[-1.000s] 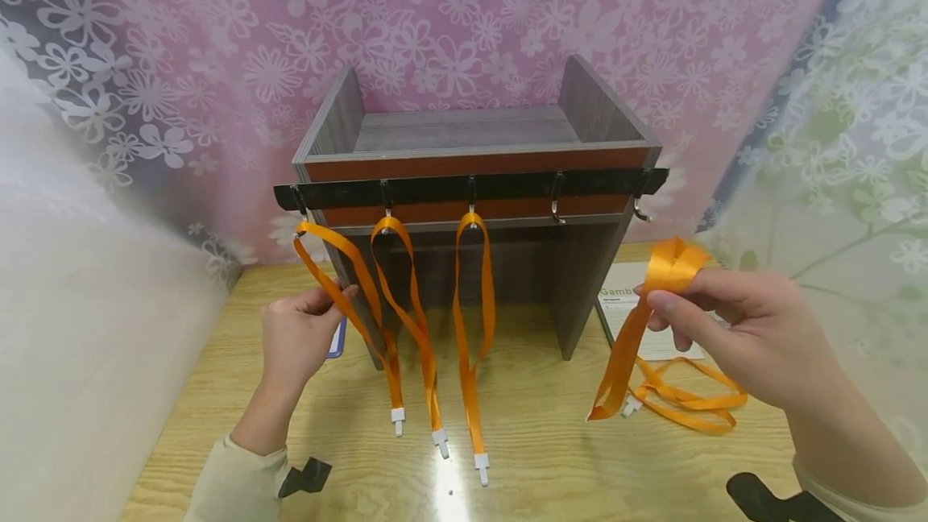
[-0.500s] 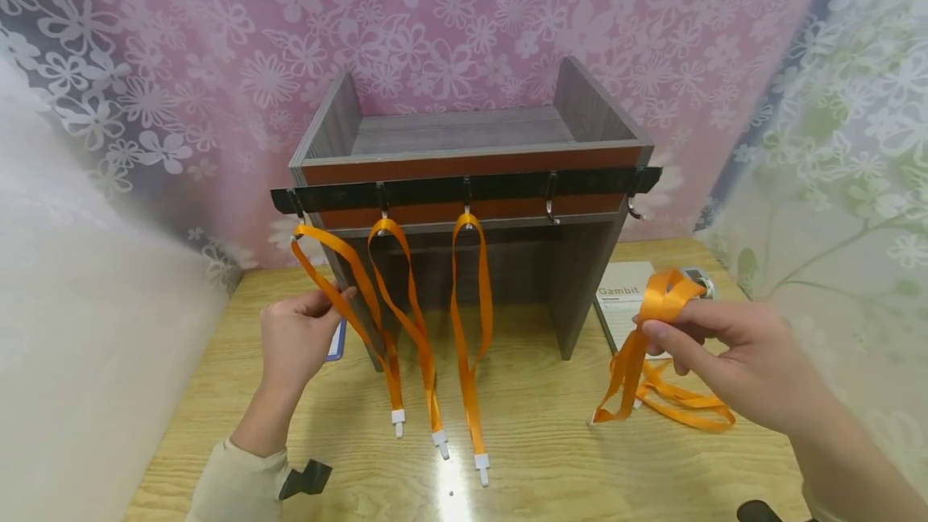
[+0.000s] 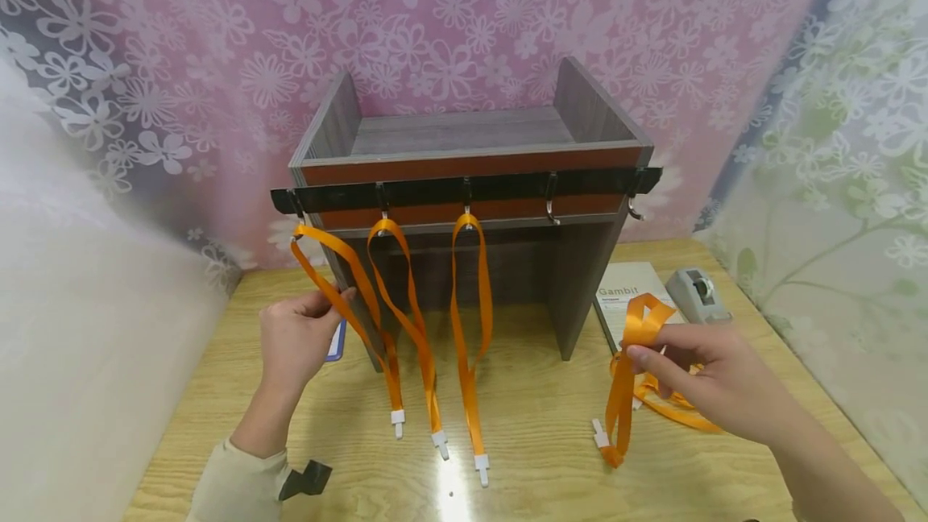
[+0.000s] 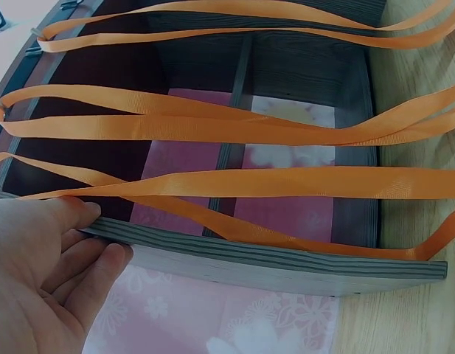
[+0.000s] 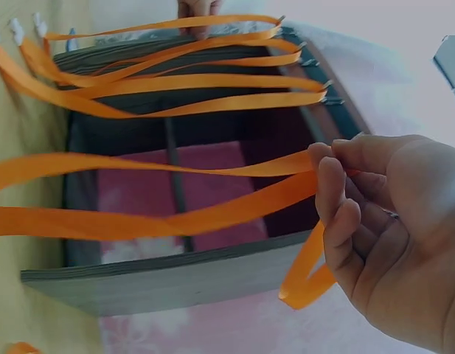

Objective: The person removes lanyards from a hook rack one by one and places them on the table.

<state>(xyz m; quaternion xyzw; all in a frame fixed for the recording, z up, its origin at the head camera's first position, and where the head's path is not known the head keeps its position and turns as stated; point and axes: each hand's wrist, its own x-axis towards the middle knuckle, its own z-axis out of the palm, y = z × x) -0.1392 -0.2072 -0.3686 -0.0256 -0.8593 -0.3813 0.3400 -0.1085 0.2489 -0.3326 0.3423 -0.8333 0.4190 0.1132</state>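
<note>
My left hand [image 3: 299,338] grips the front edge of the grey wooden rack's left side panel [image 4: 286,255], thumb and fingers on opposite faces. Three orange lanyards hang from hooks on the black rail [image 3: 507,184]: one at the left end [image 3: 362,272], a second [image 3: 419,327] beside it, a third [image 3: 485,288] at the middle hook. To the right of the rack, my right hand [image 3: 714,383] pinches another orange lanyard [image 3: 620,401] near its top loop. Its white clip [image 3: 600,433] dangles below. Two bare hooks, one right of centre [image 3: 553,213] and one at the end [image 3: 635,211], stand above that hand's level.
Behind the right hand, one more orange lanyard [image 3: 689,419] lies on the wooden table [image 3: 536,433]. A notebook marked Gambit [image 3: 622,279] and a grey tape dispenser [image 3: 700,296] lie at the back right. A blue-edged card [image 3: 337,342] shows beside the left hand.
My right hand has moved down and slightly left with the lanyard, whose clip now shows. The tape dispenser has come into view behind it. My left hand stays on the panel.
</note>
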